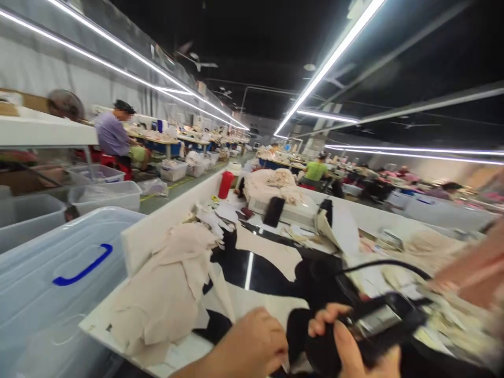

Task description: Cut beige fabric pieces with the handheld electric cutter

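Observation:
My left hand (255,338) is at the bottom centre with its fingers curled down, beside pale cut fabric (271,299). What its fingertips hold, if anything, is hidden. To its right, my right hand (350,349) has thumb and fingers closed around a dark, rounded black piece (323,349); blur hides its exact kind. Right behind that hand is a black device with a silver plate (380,320), and a black cable (389,262) arches above it. A cream cut panel (268,249) lies on the glossy black surface (236,268) ahead.
A beige fabric pile (165,289) covers the table's left side. Farther back are a red cone (225,185), a black phone-like object (274,211) and a fabric-topped basket (275,186). Clear bins (79,231) stand left. A blurred peach shape (472,262) is at right. People sit farther off.

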`<move>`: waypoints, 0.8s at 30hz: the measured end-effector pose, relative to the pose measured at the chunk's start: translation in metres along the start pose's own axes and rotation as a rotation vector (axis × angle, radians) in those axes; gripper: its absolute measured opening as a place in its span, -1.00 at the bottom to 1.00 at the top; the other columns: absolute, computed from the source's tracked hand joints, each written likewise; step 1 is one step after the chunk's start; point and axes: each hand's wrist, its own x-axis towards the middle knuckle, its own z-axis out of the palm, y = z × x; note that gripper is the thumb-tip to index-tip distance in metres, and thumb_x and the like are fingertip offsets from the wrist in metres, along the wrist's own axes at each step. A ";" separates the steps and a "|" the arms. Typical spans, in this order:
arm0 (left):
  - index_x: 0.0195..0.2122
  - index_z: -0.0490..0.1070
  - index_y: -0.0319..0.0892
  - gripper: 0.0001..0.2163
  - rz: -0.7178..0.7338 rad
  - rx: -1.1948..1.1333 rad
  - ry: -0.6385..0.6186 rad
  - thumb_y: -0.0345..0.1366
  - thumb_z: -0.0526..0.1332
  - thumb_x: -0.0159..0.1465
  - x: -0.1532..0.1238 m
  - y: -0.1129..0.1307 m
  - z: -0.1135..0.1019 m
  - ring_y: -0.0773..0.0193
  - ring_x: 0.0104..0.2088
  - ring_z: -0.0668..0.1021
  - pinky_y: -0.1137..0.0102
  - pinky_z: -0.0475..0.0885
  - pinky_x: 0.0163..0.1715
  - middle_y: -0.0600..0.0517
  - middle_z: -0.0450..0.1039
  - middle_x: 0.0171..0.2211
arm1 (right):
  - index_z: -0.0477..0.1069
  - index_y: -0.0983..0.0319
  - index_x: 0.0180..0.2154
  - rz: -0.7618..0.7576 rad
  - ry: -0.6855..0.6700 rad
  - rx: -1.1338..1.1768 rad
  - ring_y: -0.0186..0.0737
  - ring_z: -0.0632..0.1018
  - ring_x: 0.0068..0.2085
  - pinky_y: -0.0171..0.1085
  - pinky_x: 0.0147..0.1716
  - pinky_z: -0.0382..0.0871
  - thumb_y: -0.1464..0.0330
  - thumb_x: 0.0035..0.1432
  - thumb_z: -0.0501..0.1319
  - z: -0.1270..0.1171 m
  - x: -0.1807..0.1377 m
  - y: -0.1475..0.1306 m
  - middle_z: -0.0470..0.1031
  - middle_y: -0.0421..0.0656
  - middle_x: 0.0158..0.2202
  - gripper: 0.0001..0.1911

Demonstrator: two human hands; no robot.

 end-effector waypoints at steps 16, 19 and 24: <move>-0.25 0.45 -0.15 -0.80 -0.032 -0.111 0.087 -0.58 0.39 0.31 -0.008 0.003 -0.009 0.22 -0.15 0.56 0.23 0.40 0.14 0.11 0.57 -0.19 | 0.28 -0.03 0.22 -0.033 0.005 0.167 -0.29 0.54 -0.48 -0.21 -0.46 0.54 0.31 0.31 0.40 0.009 -0.003 -0.013 0.51 -0.28 -0.30 -0.46; -0.26 0.45 -0.16 -0.79 -0.026 -0.116 0.086 -0.60 0.38 0.31 -0.008 0.004 -0.010 0.22 -0.16 0.55 0.25 0.41 0.12 0.10 0.57 -0.20 | 0.27 -0.03 0.25 -0.040 -0.003 0.165 -0.28 0.55 -0.48 -0.22 -0.46 0.53 0.32 0.31 0.40 0.012 -0.004 -0.011 0.51 -0.29 -0.30 -0.43; -0.27 0.44 -0.15 -0.78 -0.024 -0.116 0.089 -0.61 0.38 0.30 -0.007 0.004 -0.011 0.24 -0.18 0.55 0.26 0.43 0.10 0.12 0.56 -0.21 | 0.24 -0.03 0.27 -0.015 0.030 0.146 -0.29 0.55 -0.47 -0.26 -0.46 0.49 0.31 0.31 0.39 0.014 -0.006 -0.011 0.51 -0.29 -0.31 -0.41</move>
